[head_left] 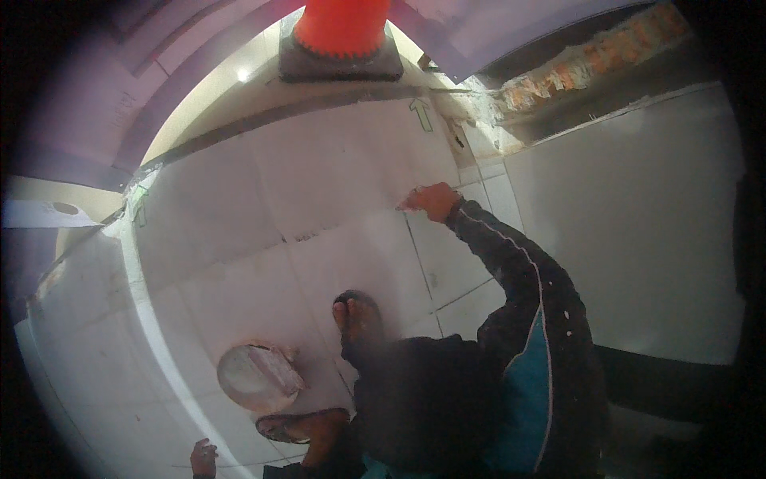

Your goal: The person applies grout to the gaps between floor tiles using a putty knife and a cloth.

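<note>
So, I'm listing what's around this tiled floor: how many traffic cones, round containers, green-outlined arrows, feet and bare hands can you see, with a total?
Traffic cone: 1
Round container: 1
Green-outlined arrows: 2
Feet: 2
Bare hands: 2
Total: 8

Dark jacket sleeve (pixel 570 343), thin pale piping (pixel 540 289), teal panel (pixel 529 383), whitish specks (pixel 567 314), dark sandals (pixel 273 429)

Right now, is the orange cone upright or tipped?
Upright: the orange cone rises from its black base, flat on the floor; its top is cropped.
</note>
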Demonstrator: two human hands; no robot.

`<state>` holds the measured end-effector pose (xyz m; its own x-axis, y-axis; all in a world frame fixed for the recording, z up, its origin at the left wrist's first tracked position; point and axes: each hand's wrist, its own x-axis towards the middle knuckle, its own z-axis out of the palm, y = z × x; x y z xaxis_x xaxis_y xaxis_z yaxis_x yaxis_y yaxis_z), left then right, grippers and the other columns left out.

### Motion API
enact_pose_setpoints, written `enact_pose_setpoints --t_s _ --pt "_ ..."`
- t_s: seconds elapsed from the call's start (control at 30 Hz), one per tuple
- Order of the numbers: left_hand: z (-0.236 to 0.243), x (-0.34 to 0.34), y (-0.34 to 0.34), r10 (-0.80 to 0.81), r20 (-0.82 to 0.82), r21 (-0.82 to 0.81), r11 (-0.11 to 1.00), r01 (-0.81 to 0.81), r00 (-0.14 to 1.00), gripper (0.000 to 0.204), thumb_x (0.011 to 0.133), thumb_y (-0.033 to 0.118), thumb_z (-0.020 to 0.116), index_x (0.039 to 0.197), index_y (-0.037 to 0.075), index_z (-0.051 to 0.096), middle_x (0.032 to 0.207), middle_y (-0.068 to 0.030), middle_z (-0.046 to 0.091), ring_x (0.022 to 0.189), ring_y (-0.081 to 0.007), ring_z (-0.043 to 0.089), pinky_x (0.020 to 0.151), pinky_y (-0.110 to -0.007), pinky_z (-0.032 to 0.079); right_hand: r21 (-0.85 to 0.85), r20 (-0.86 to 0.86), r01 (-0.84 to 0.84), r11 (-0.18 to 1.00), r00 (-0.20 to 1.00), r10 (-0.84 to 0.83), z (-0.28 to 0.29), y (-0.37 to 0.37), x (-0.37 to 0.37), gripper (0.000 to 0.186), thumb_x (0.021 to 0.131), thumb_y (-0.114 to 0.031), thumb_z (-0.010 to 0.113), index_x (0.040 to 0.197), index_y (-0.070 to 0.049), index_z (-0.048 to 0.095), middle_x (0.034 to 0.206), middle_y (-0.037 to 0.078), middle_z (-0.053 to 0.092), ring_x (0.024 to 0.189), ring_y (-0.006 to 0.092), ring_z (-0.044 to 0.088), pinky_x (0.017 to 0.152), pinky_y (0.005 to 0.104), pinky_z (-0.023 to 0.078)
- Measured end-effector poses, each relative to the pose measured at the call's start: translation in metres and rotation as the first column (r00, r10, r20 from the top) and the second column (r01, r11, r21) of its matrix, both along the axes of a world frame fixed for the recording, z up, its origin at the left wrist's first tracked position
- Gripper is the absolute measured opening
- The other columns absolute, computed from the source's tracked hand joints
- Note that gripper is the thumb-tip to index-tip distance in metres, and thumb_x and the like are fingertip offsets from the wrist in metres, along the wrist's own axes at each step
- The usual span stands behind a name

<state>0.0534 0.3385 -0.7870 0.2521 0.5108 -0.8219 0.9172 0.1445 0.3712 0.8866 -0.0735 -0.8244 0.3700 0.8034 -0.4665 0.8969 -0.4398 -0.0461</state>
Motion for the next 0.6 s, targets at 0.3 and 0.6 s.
enact_pose_setpoints --t_s 0.3,0.6 --pt "0.013 -0.011 0.019 -0.106 -0.072 0.167 0.979 0.117 0.992 0.035 0.088 0.021 0.056 0.118 0.003 0.053 0.084 -0.0108 0.068 0.065 -0.0156 0.065 0.05 -0.026 0.047 0.213 0.091 0.17 0.962 0.977 -0.193 -0.019 0.063 0.073 0.05 0.076 -0.007 0.055 0.121 -0.031 0.06 0.111 0.005 0.065 0.102 0.0264 0.063 0.085 0.0423 0.05" --pt "-0.01 -0.06 -0.007 -0.47 0.185 0.279 0.867 0.412 0.863 0.02 0.089 0.012 0.053 0.103 0.006 0.065 0.094 -0.0113 0.066 0.091 -0.0237 0.062 0.08 -0.036 0.052 0.116 0.164 0.199 0.973 0.962 -0.217 -0.016 0.17 0.157 0.053 0.074 -0.007 0.056 0.123 -0.027 0.059 0.119 0.009 0.062 0.111 0.0294 0.058 0.093 0.0422 0.047"
